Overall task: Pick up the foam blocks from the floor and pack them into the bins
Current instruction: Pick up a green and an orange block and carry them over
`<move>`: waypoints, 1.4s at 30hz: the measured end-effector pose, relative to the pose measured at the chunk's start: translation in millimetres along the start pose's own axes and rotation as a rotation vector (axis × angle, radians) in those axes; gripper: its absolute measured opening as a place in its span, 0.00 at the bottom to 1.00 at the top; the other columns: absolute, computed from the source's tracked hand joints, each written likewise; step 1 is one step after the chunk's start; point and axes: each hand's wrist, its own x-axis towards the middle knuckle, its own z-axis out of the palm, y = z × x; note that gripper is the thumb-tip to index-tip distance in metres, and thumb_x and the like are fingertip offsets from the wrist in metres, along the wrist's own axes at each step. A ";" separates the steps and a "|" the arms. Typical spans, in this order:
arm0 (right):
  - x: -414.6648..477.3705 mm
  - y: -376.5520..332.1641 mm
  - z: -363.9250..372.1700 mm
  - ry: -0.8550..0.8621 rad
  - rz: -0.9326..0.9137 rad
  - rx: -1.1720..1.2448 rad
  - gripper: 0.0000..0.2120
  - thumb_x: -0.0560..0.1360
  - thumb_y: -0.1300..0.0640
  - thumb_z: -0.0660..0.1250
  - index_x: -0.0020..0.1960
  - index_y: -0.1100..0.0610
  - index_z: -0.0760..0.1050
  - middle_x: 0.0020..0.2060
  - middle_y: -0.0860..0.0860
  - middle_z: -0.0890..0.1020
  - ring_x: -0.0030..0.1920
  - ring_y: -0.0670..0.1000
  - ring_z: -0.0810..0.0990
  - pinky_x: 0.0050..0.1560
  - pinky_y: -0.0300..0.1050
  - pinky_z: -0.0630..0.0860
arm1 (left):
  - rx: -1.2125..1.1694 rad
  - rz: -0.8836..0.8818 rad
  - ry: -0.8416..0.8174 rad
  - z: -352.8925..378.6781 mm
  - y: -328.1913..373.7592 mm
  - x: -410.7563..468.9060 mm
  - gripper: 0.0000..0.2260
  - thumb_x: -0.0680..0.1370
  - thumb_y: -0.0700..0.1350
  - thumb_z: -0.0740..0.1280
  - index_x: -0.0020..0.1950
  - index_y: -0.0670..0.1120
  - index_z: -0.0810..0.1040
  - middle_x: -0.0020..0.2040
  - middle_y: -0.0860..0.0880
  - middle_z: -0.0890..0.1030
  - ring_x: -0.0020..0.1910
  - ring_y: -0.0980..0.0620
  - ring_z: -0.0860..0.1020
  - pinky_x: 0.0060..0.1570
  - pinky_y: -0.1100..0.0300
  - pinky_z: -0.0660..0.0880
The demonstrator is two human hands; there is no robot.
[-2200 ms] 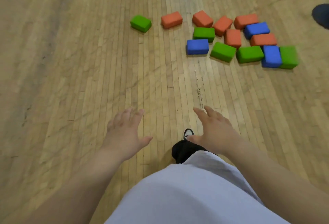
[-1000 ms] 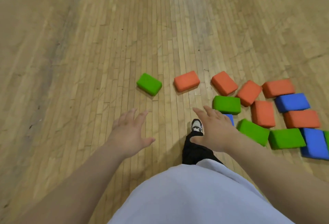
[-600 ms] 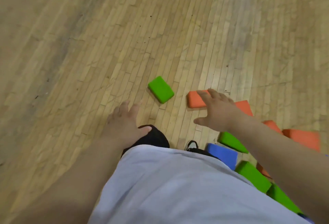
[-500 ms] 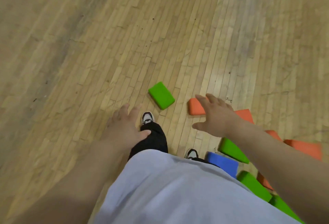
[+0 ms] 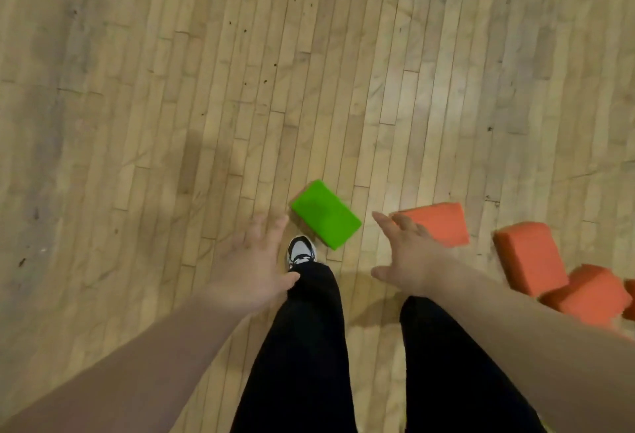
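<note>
lying flat on the wooden floor (image 5: 171, 89), the green foam block (image 5: 325, 214) sits askew to the planks, just beyond the toe of a white-and-black shoe (image 5: 301, 251). to its right, apart from it, an orange foam block (image 5: 443, 223) also lies flat on the boards. a second orange block (image 5: 531, 257) sits farther right, and a third orange block (image 5: 587, 298) lies just beside that one's near corner, partly hidden behind the right forearm (image 5: 532, 329). the left hand (image 5: 251, 271) hovers palm down with fingers spread and straight, holding nothing, its fingertips just beside the green block's left corner. the right hand (image 5: 409, 260) is likewise wide and empty, thumb stretched out to the left, its fingertips overlapping the first orange block's left end; whether they touch it cannot be told. black trousers (image 5: 302, 346) cover both legs below the hands.
</note>
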 end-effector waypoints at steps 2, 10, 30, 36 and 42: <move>88.9 1.7 22.8 -0.032 -0.030 -0.007 0.51 0.74 0.39 0.70 0.81 0.40 0.36 0.81 0.56 0.52 0.78 0.63 0.57 0.74 0.61 0.65 | -0.015 0.000 -0.015 27.4 -15.9 71.2 0.46 0.75 0.64 0.70 0.82 0.60 0.42 0.83 0.46 0.49 0.81 0.43 0.53 0.76 0.45 0.58; 414.4 61.2 192.6 -0.107 -0.120 -0.097 0.54 0.73 0.37 0.72 0.77 0.33 0.30 0.79 0.58 0.55 0.73 0.65 0.66 0.69 0.62 0.71 | -0.199 -0.220 0.027 240.3 -81.4 368.0 0.55 0.70 0.65 0.76 0.83 0.56 0.41 0.81 0.40 0.55 0.80 0.40 0.55 0.76 0.45 0.58; 289.1 213.9 236.4 -0.047 -0.106 0.525 0.62 0.70 0.45 0.78 0.71 0.26 0.23 0.78 0.53 0.63 0.74 0.59 0.69 0.72 0.57 0.68 | -0.488 -0.032 -0.016 240.5 86.1 343.4 0.40 0.70 0.50 0.80 0.75 0.62 0.61 0.68 0.51 0.63 0.61 0.53 0.70 0.61 0.59 0.69; 274.2 307.4 205.3 0.065 0.050 0.498 0.61 0.69 0.44 0.78 0.77 0.31 0.29 0.73 0.55 0.69 0.67 0.61 0.75 0.65 0.56 0.73 | -0.511 0.072 -0.061 259.7 182.9 375.3 0.41 0.70 0.50 0.81 0.76 0.62 0.62 0.67 0.49 0.63 0.60 0.53 0.72 0.64 0.63 0.66; 322.5 403.4 191.8 0.194 0.240 0.463 0.56 0.68 0.41 0.77 0.82 0.40 0.41 0.73 0.57 0.65 0.72 0.62 0.68 0.71 0.59 0.69 | -0.460 0.063 -0.067 298.2 242.6 408.7 0.43 0.72 0.50 0.79 0.80 0.61 0.57 0.71 0.49 0.59 0.61 0.56 0.66 0.64 0.67 0.59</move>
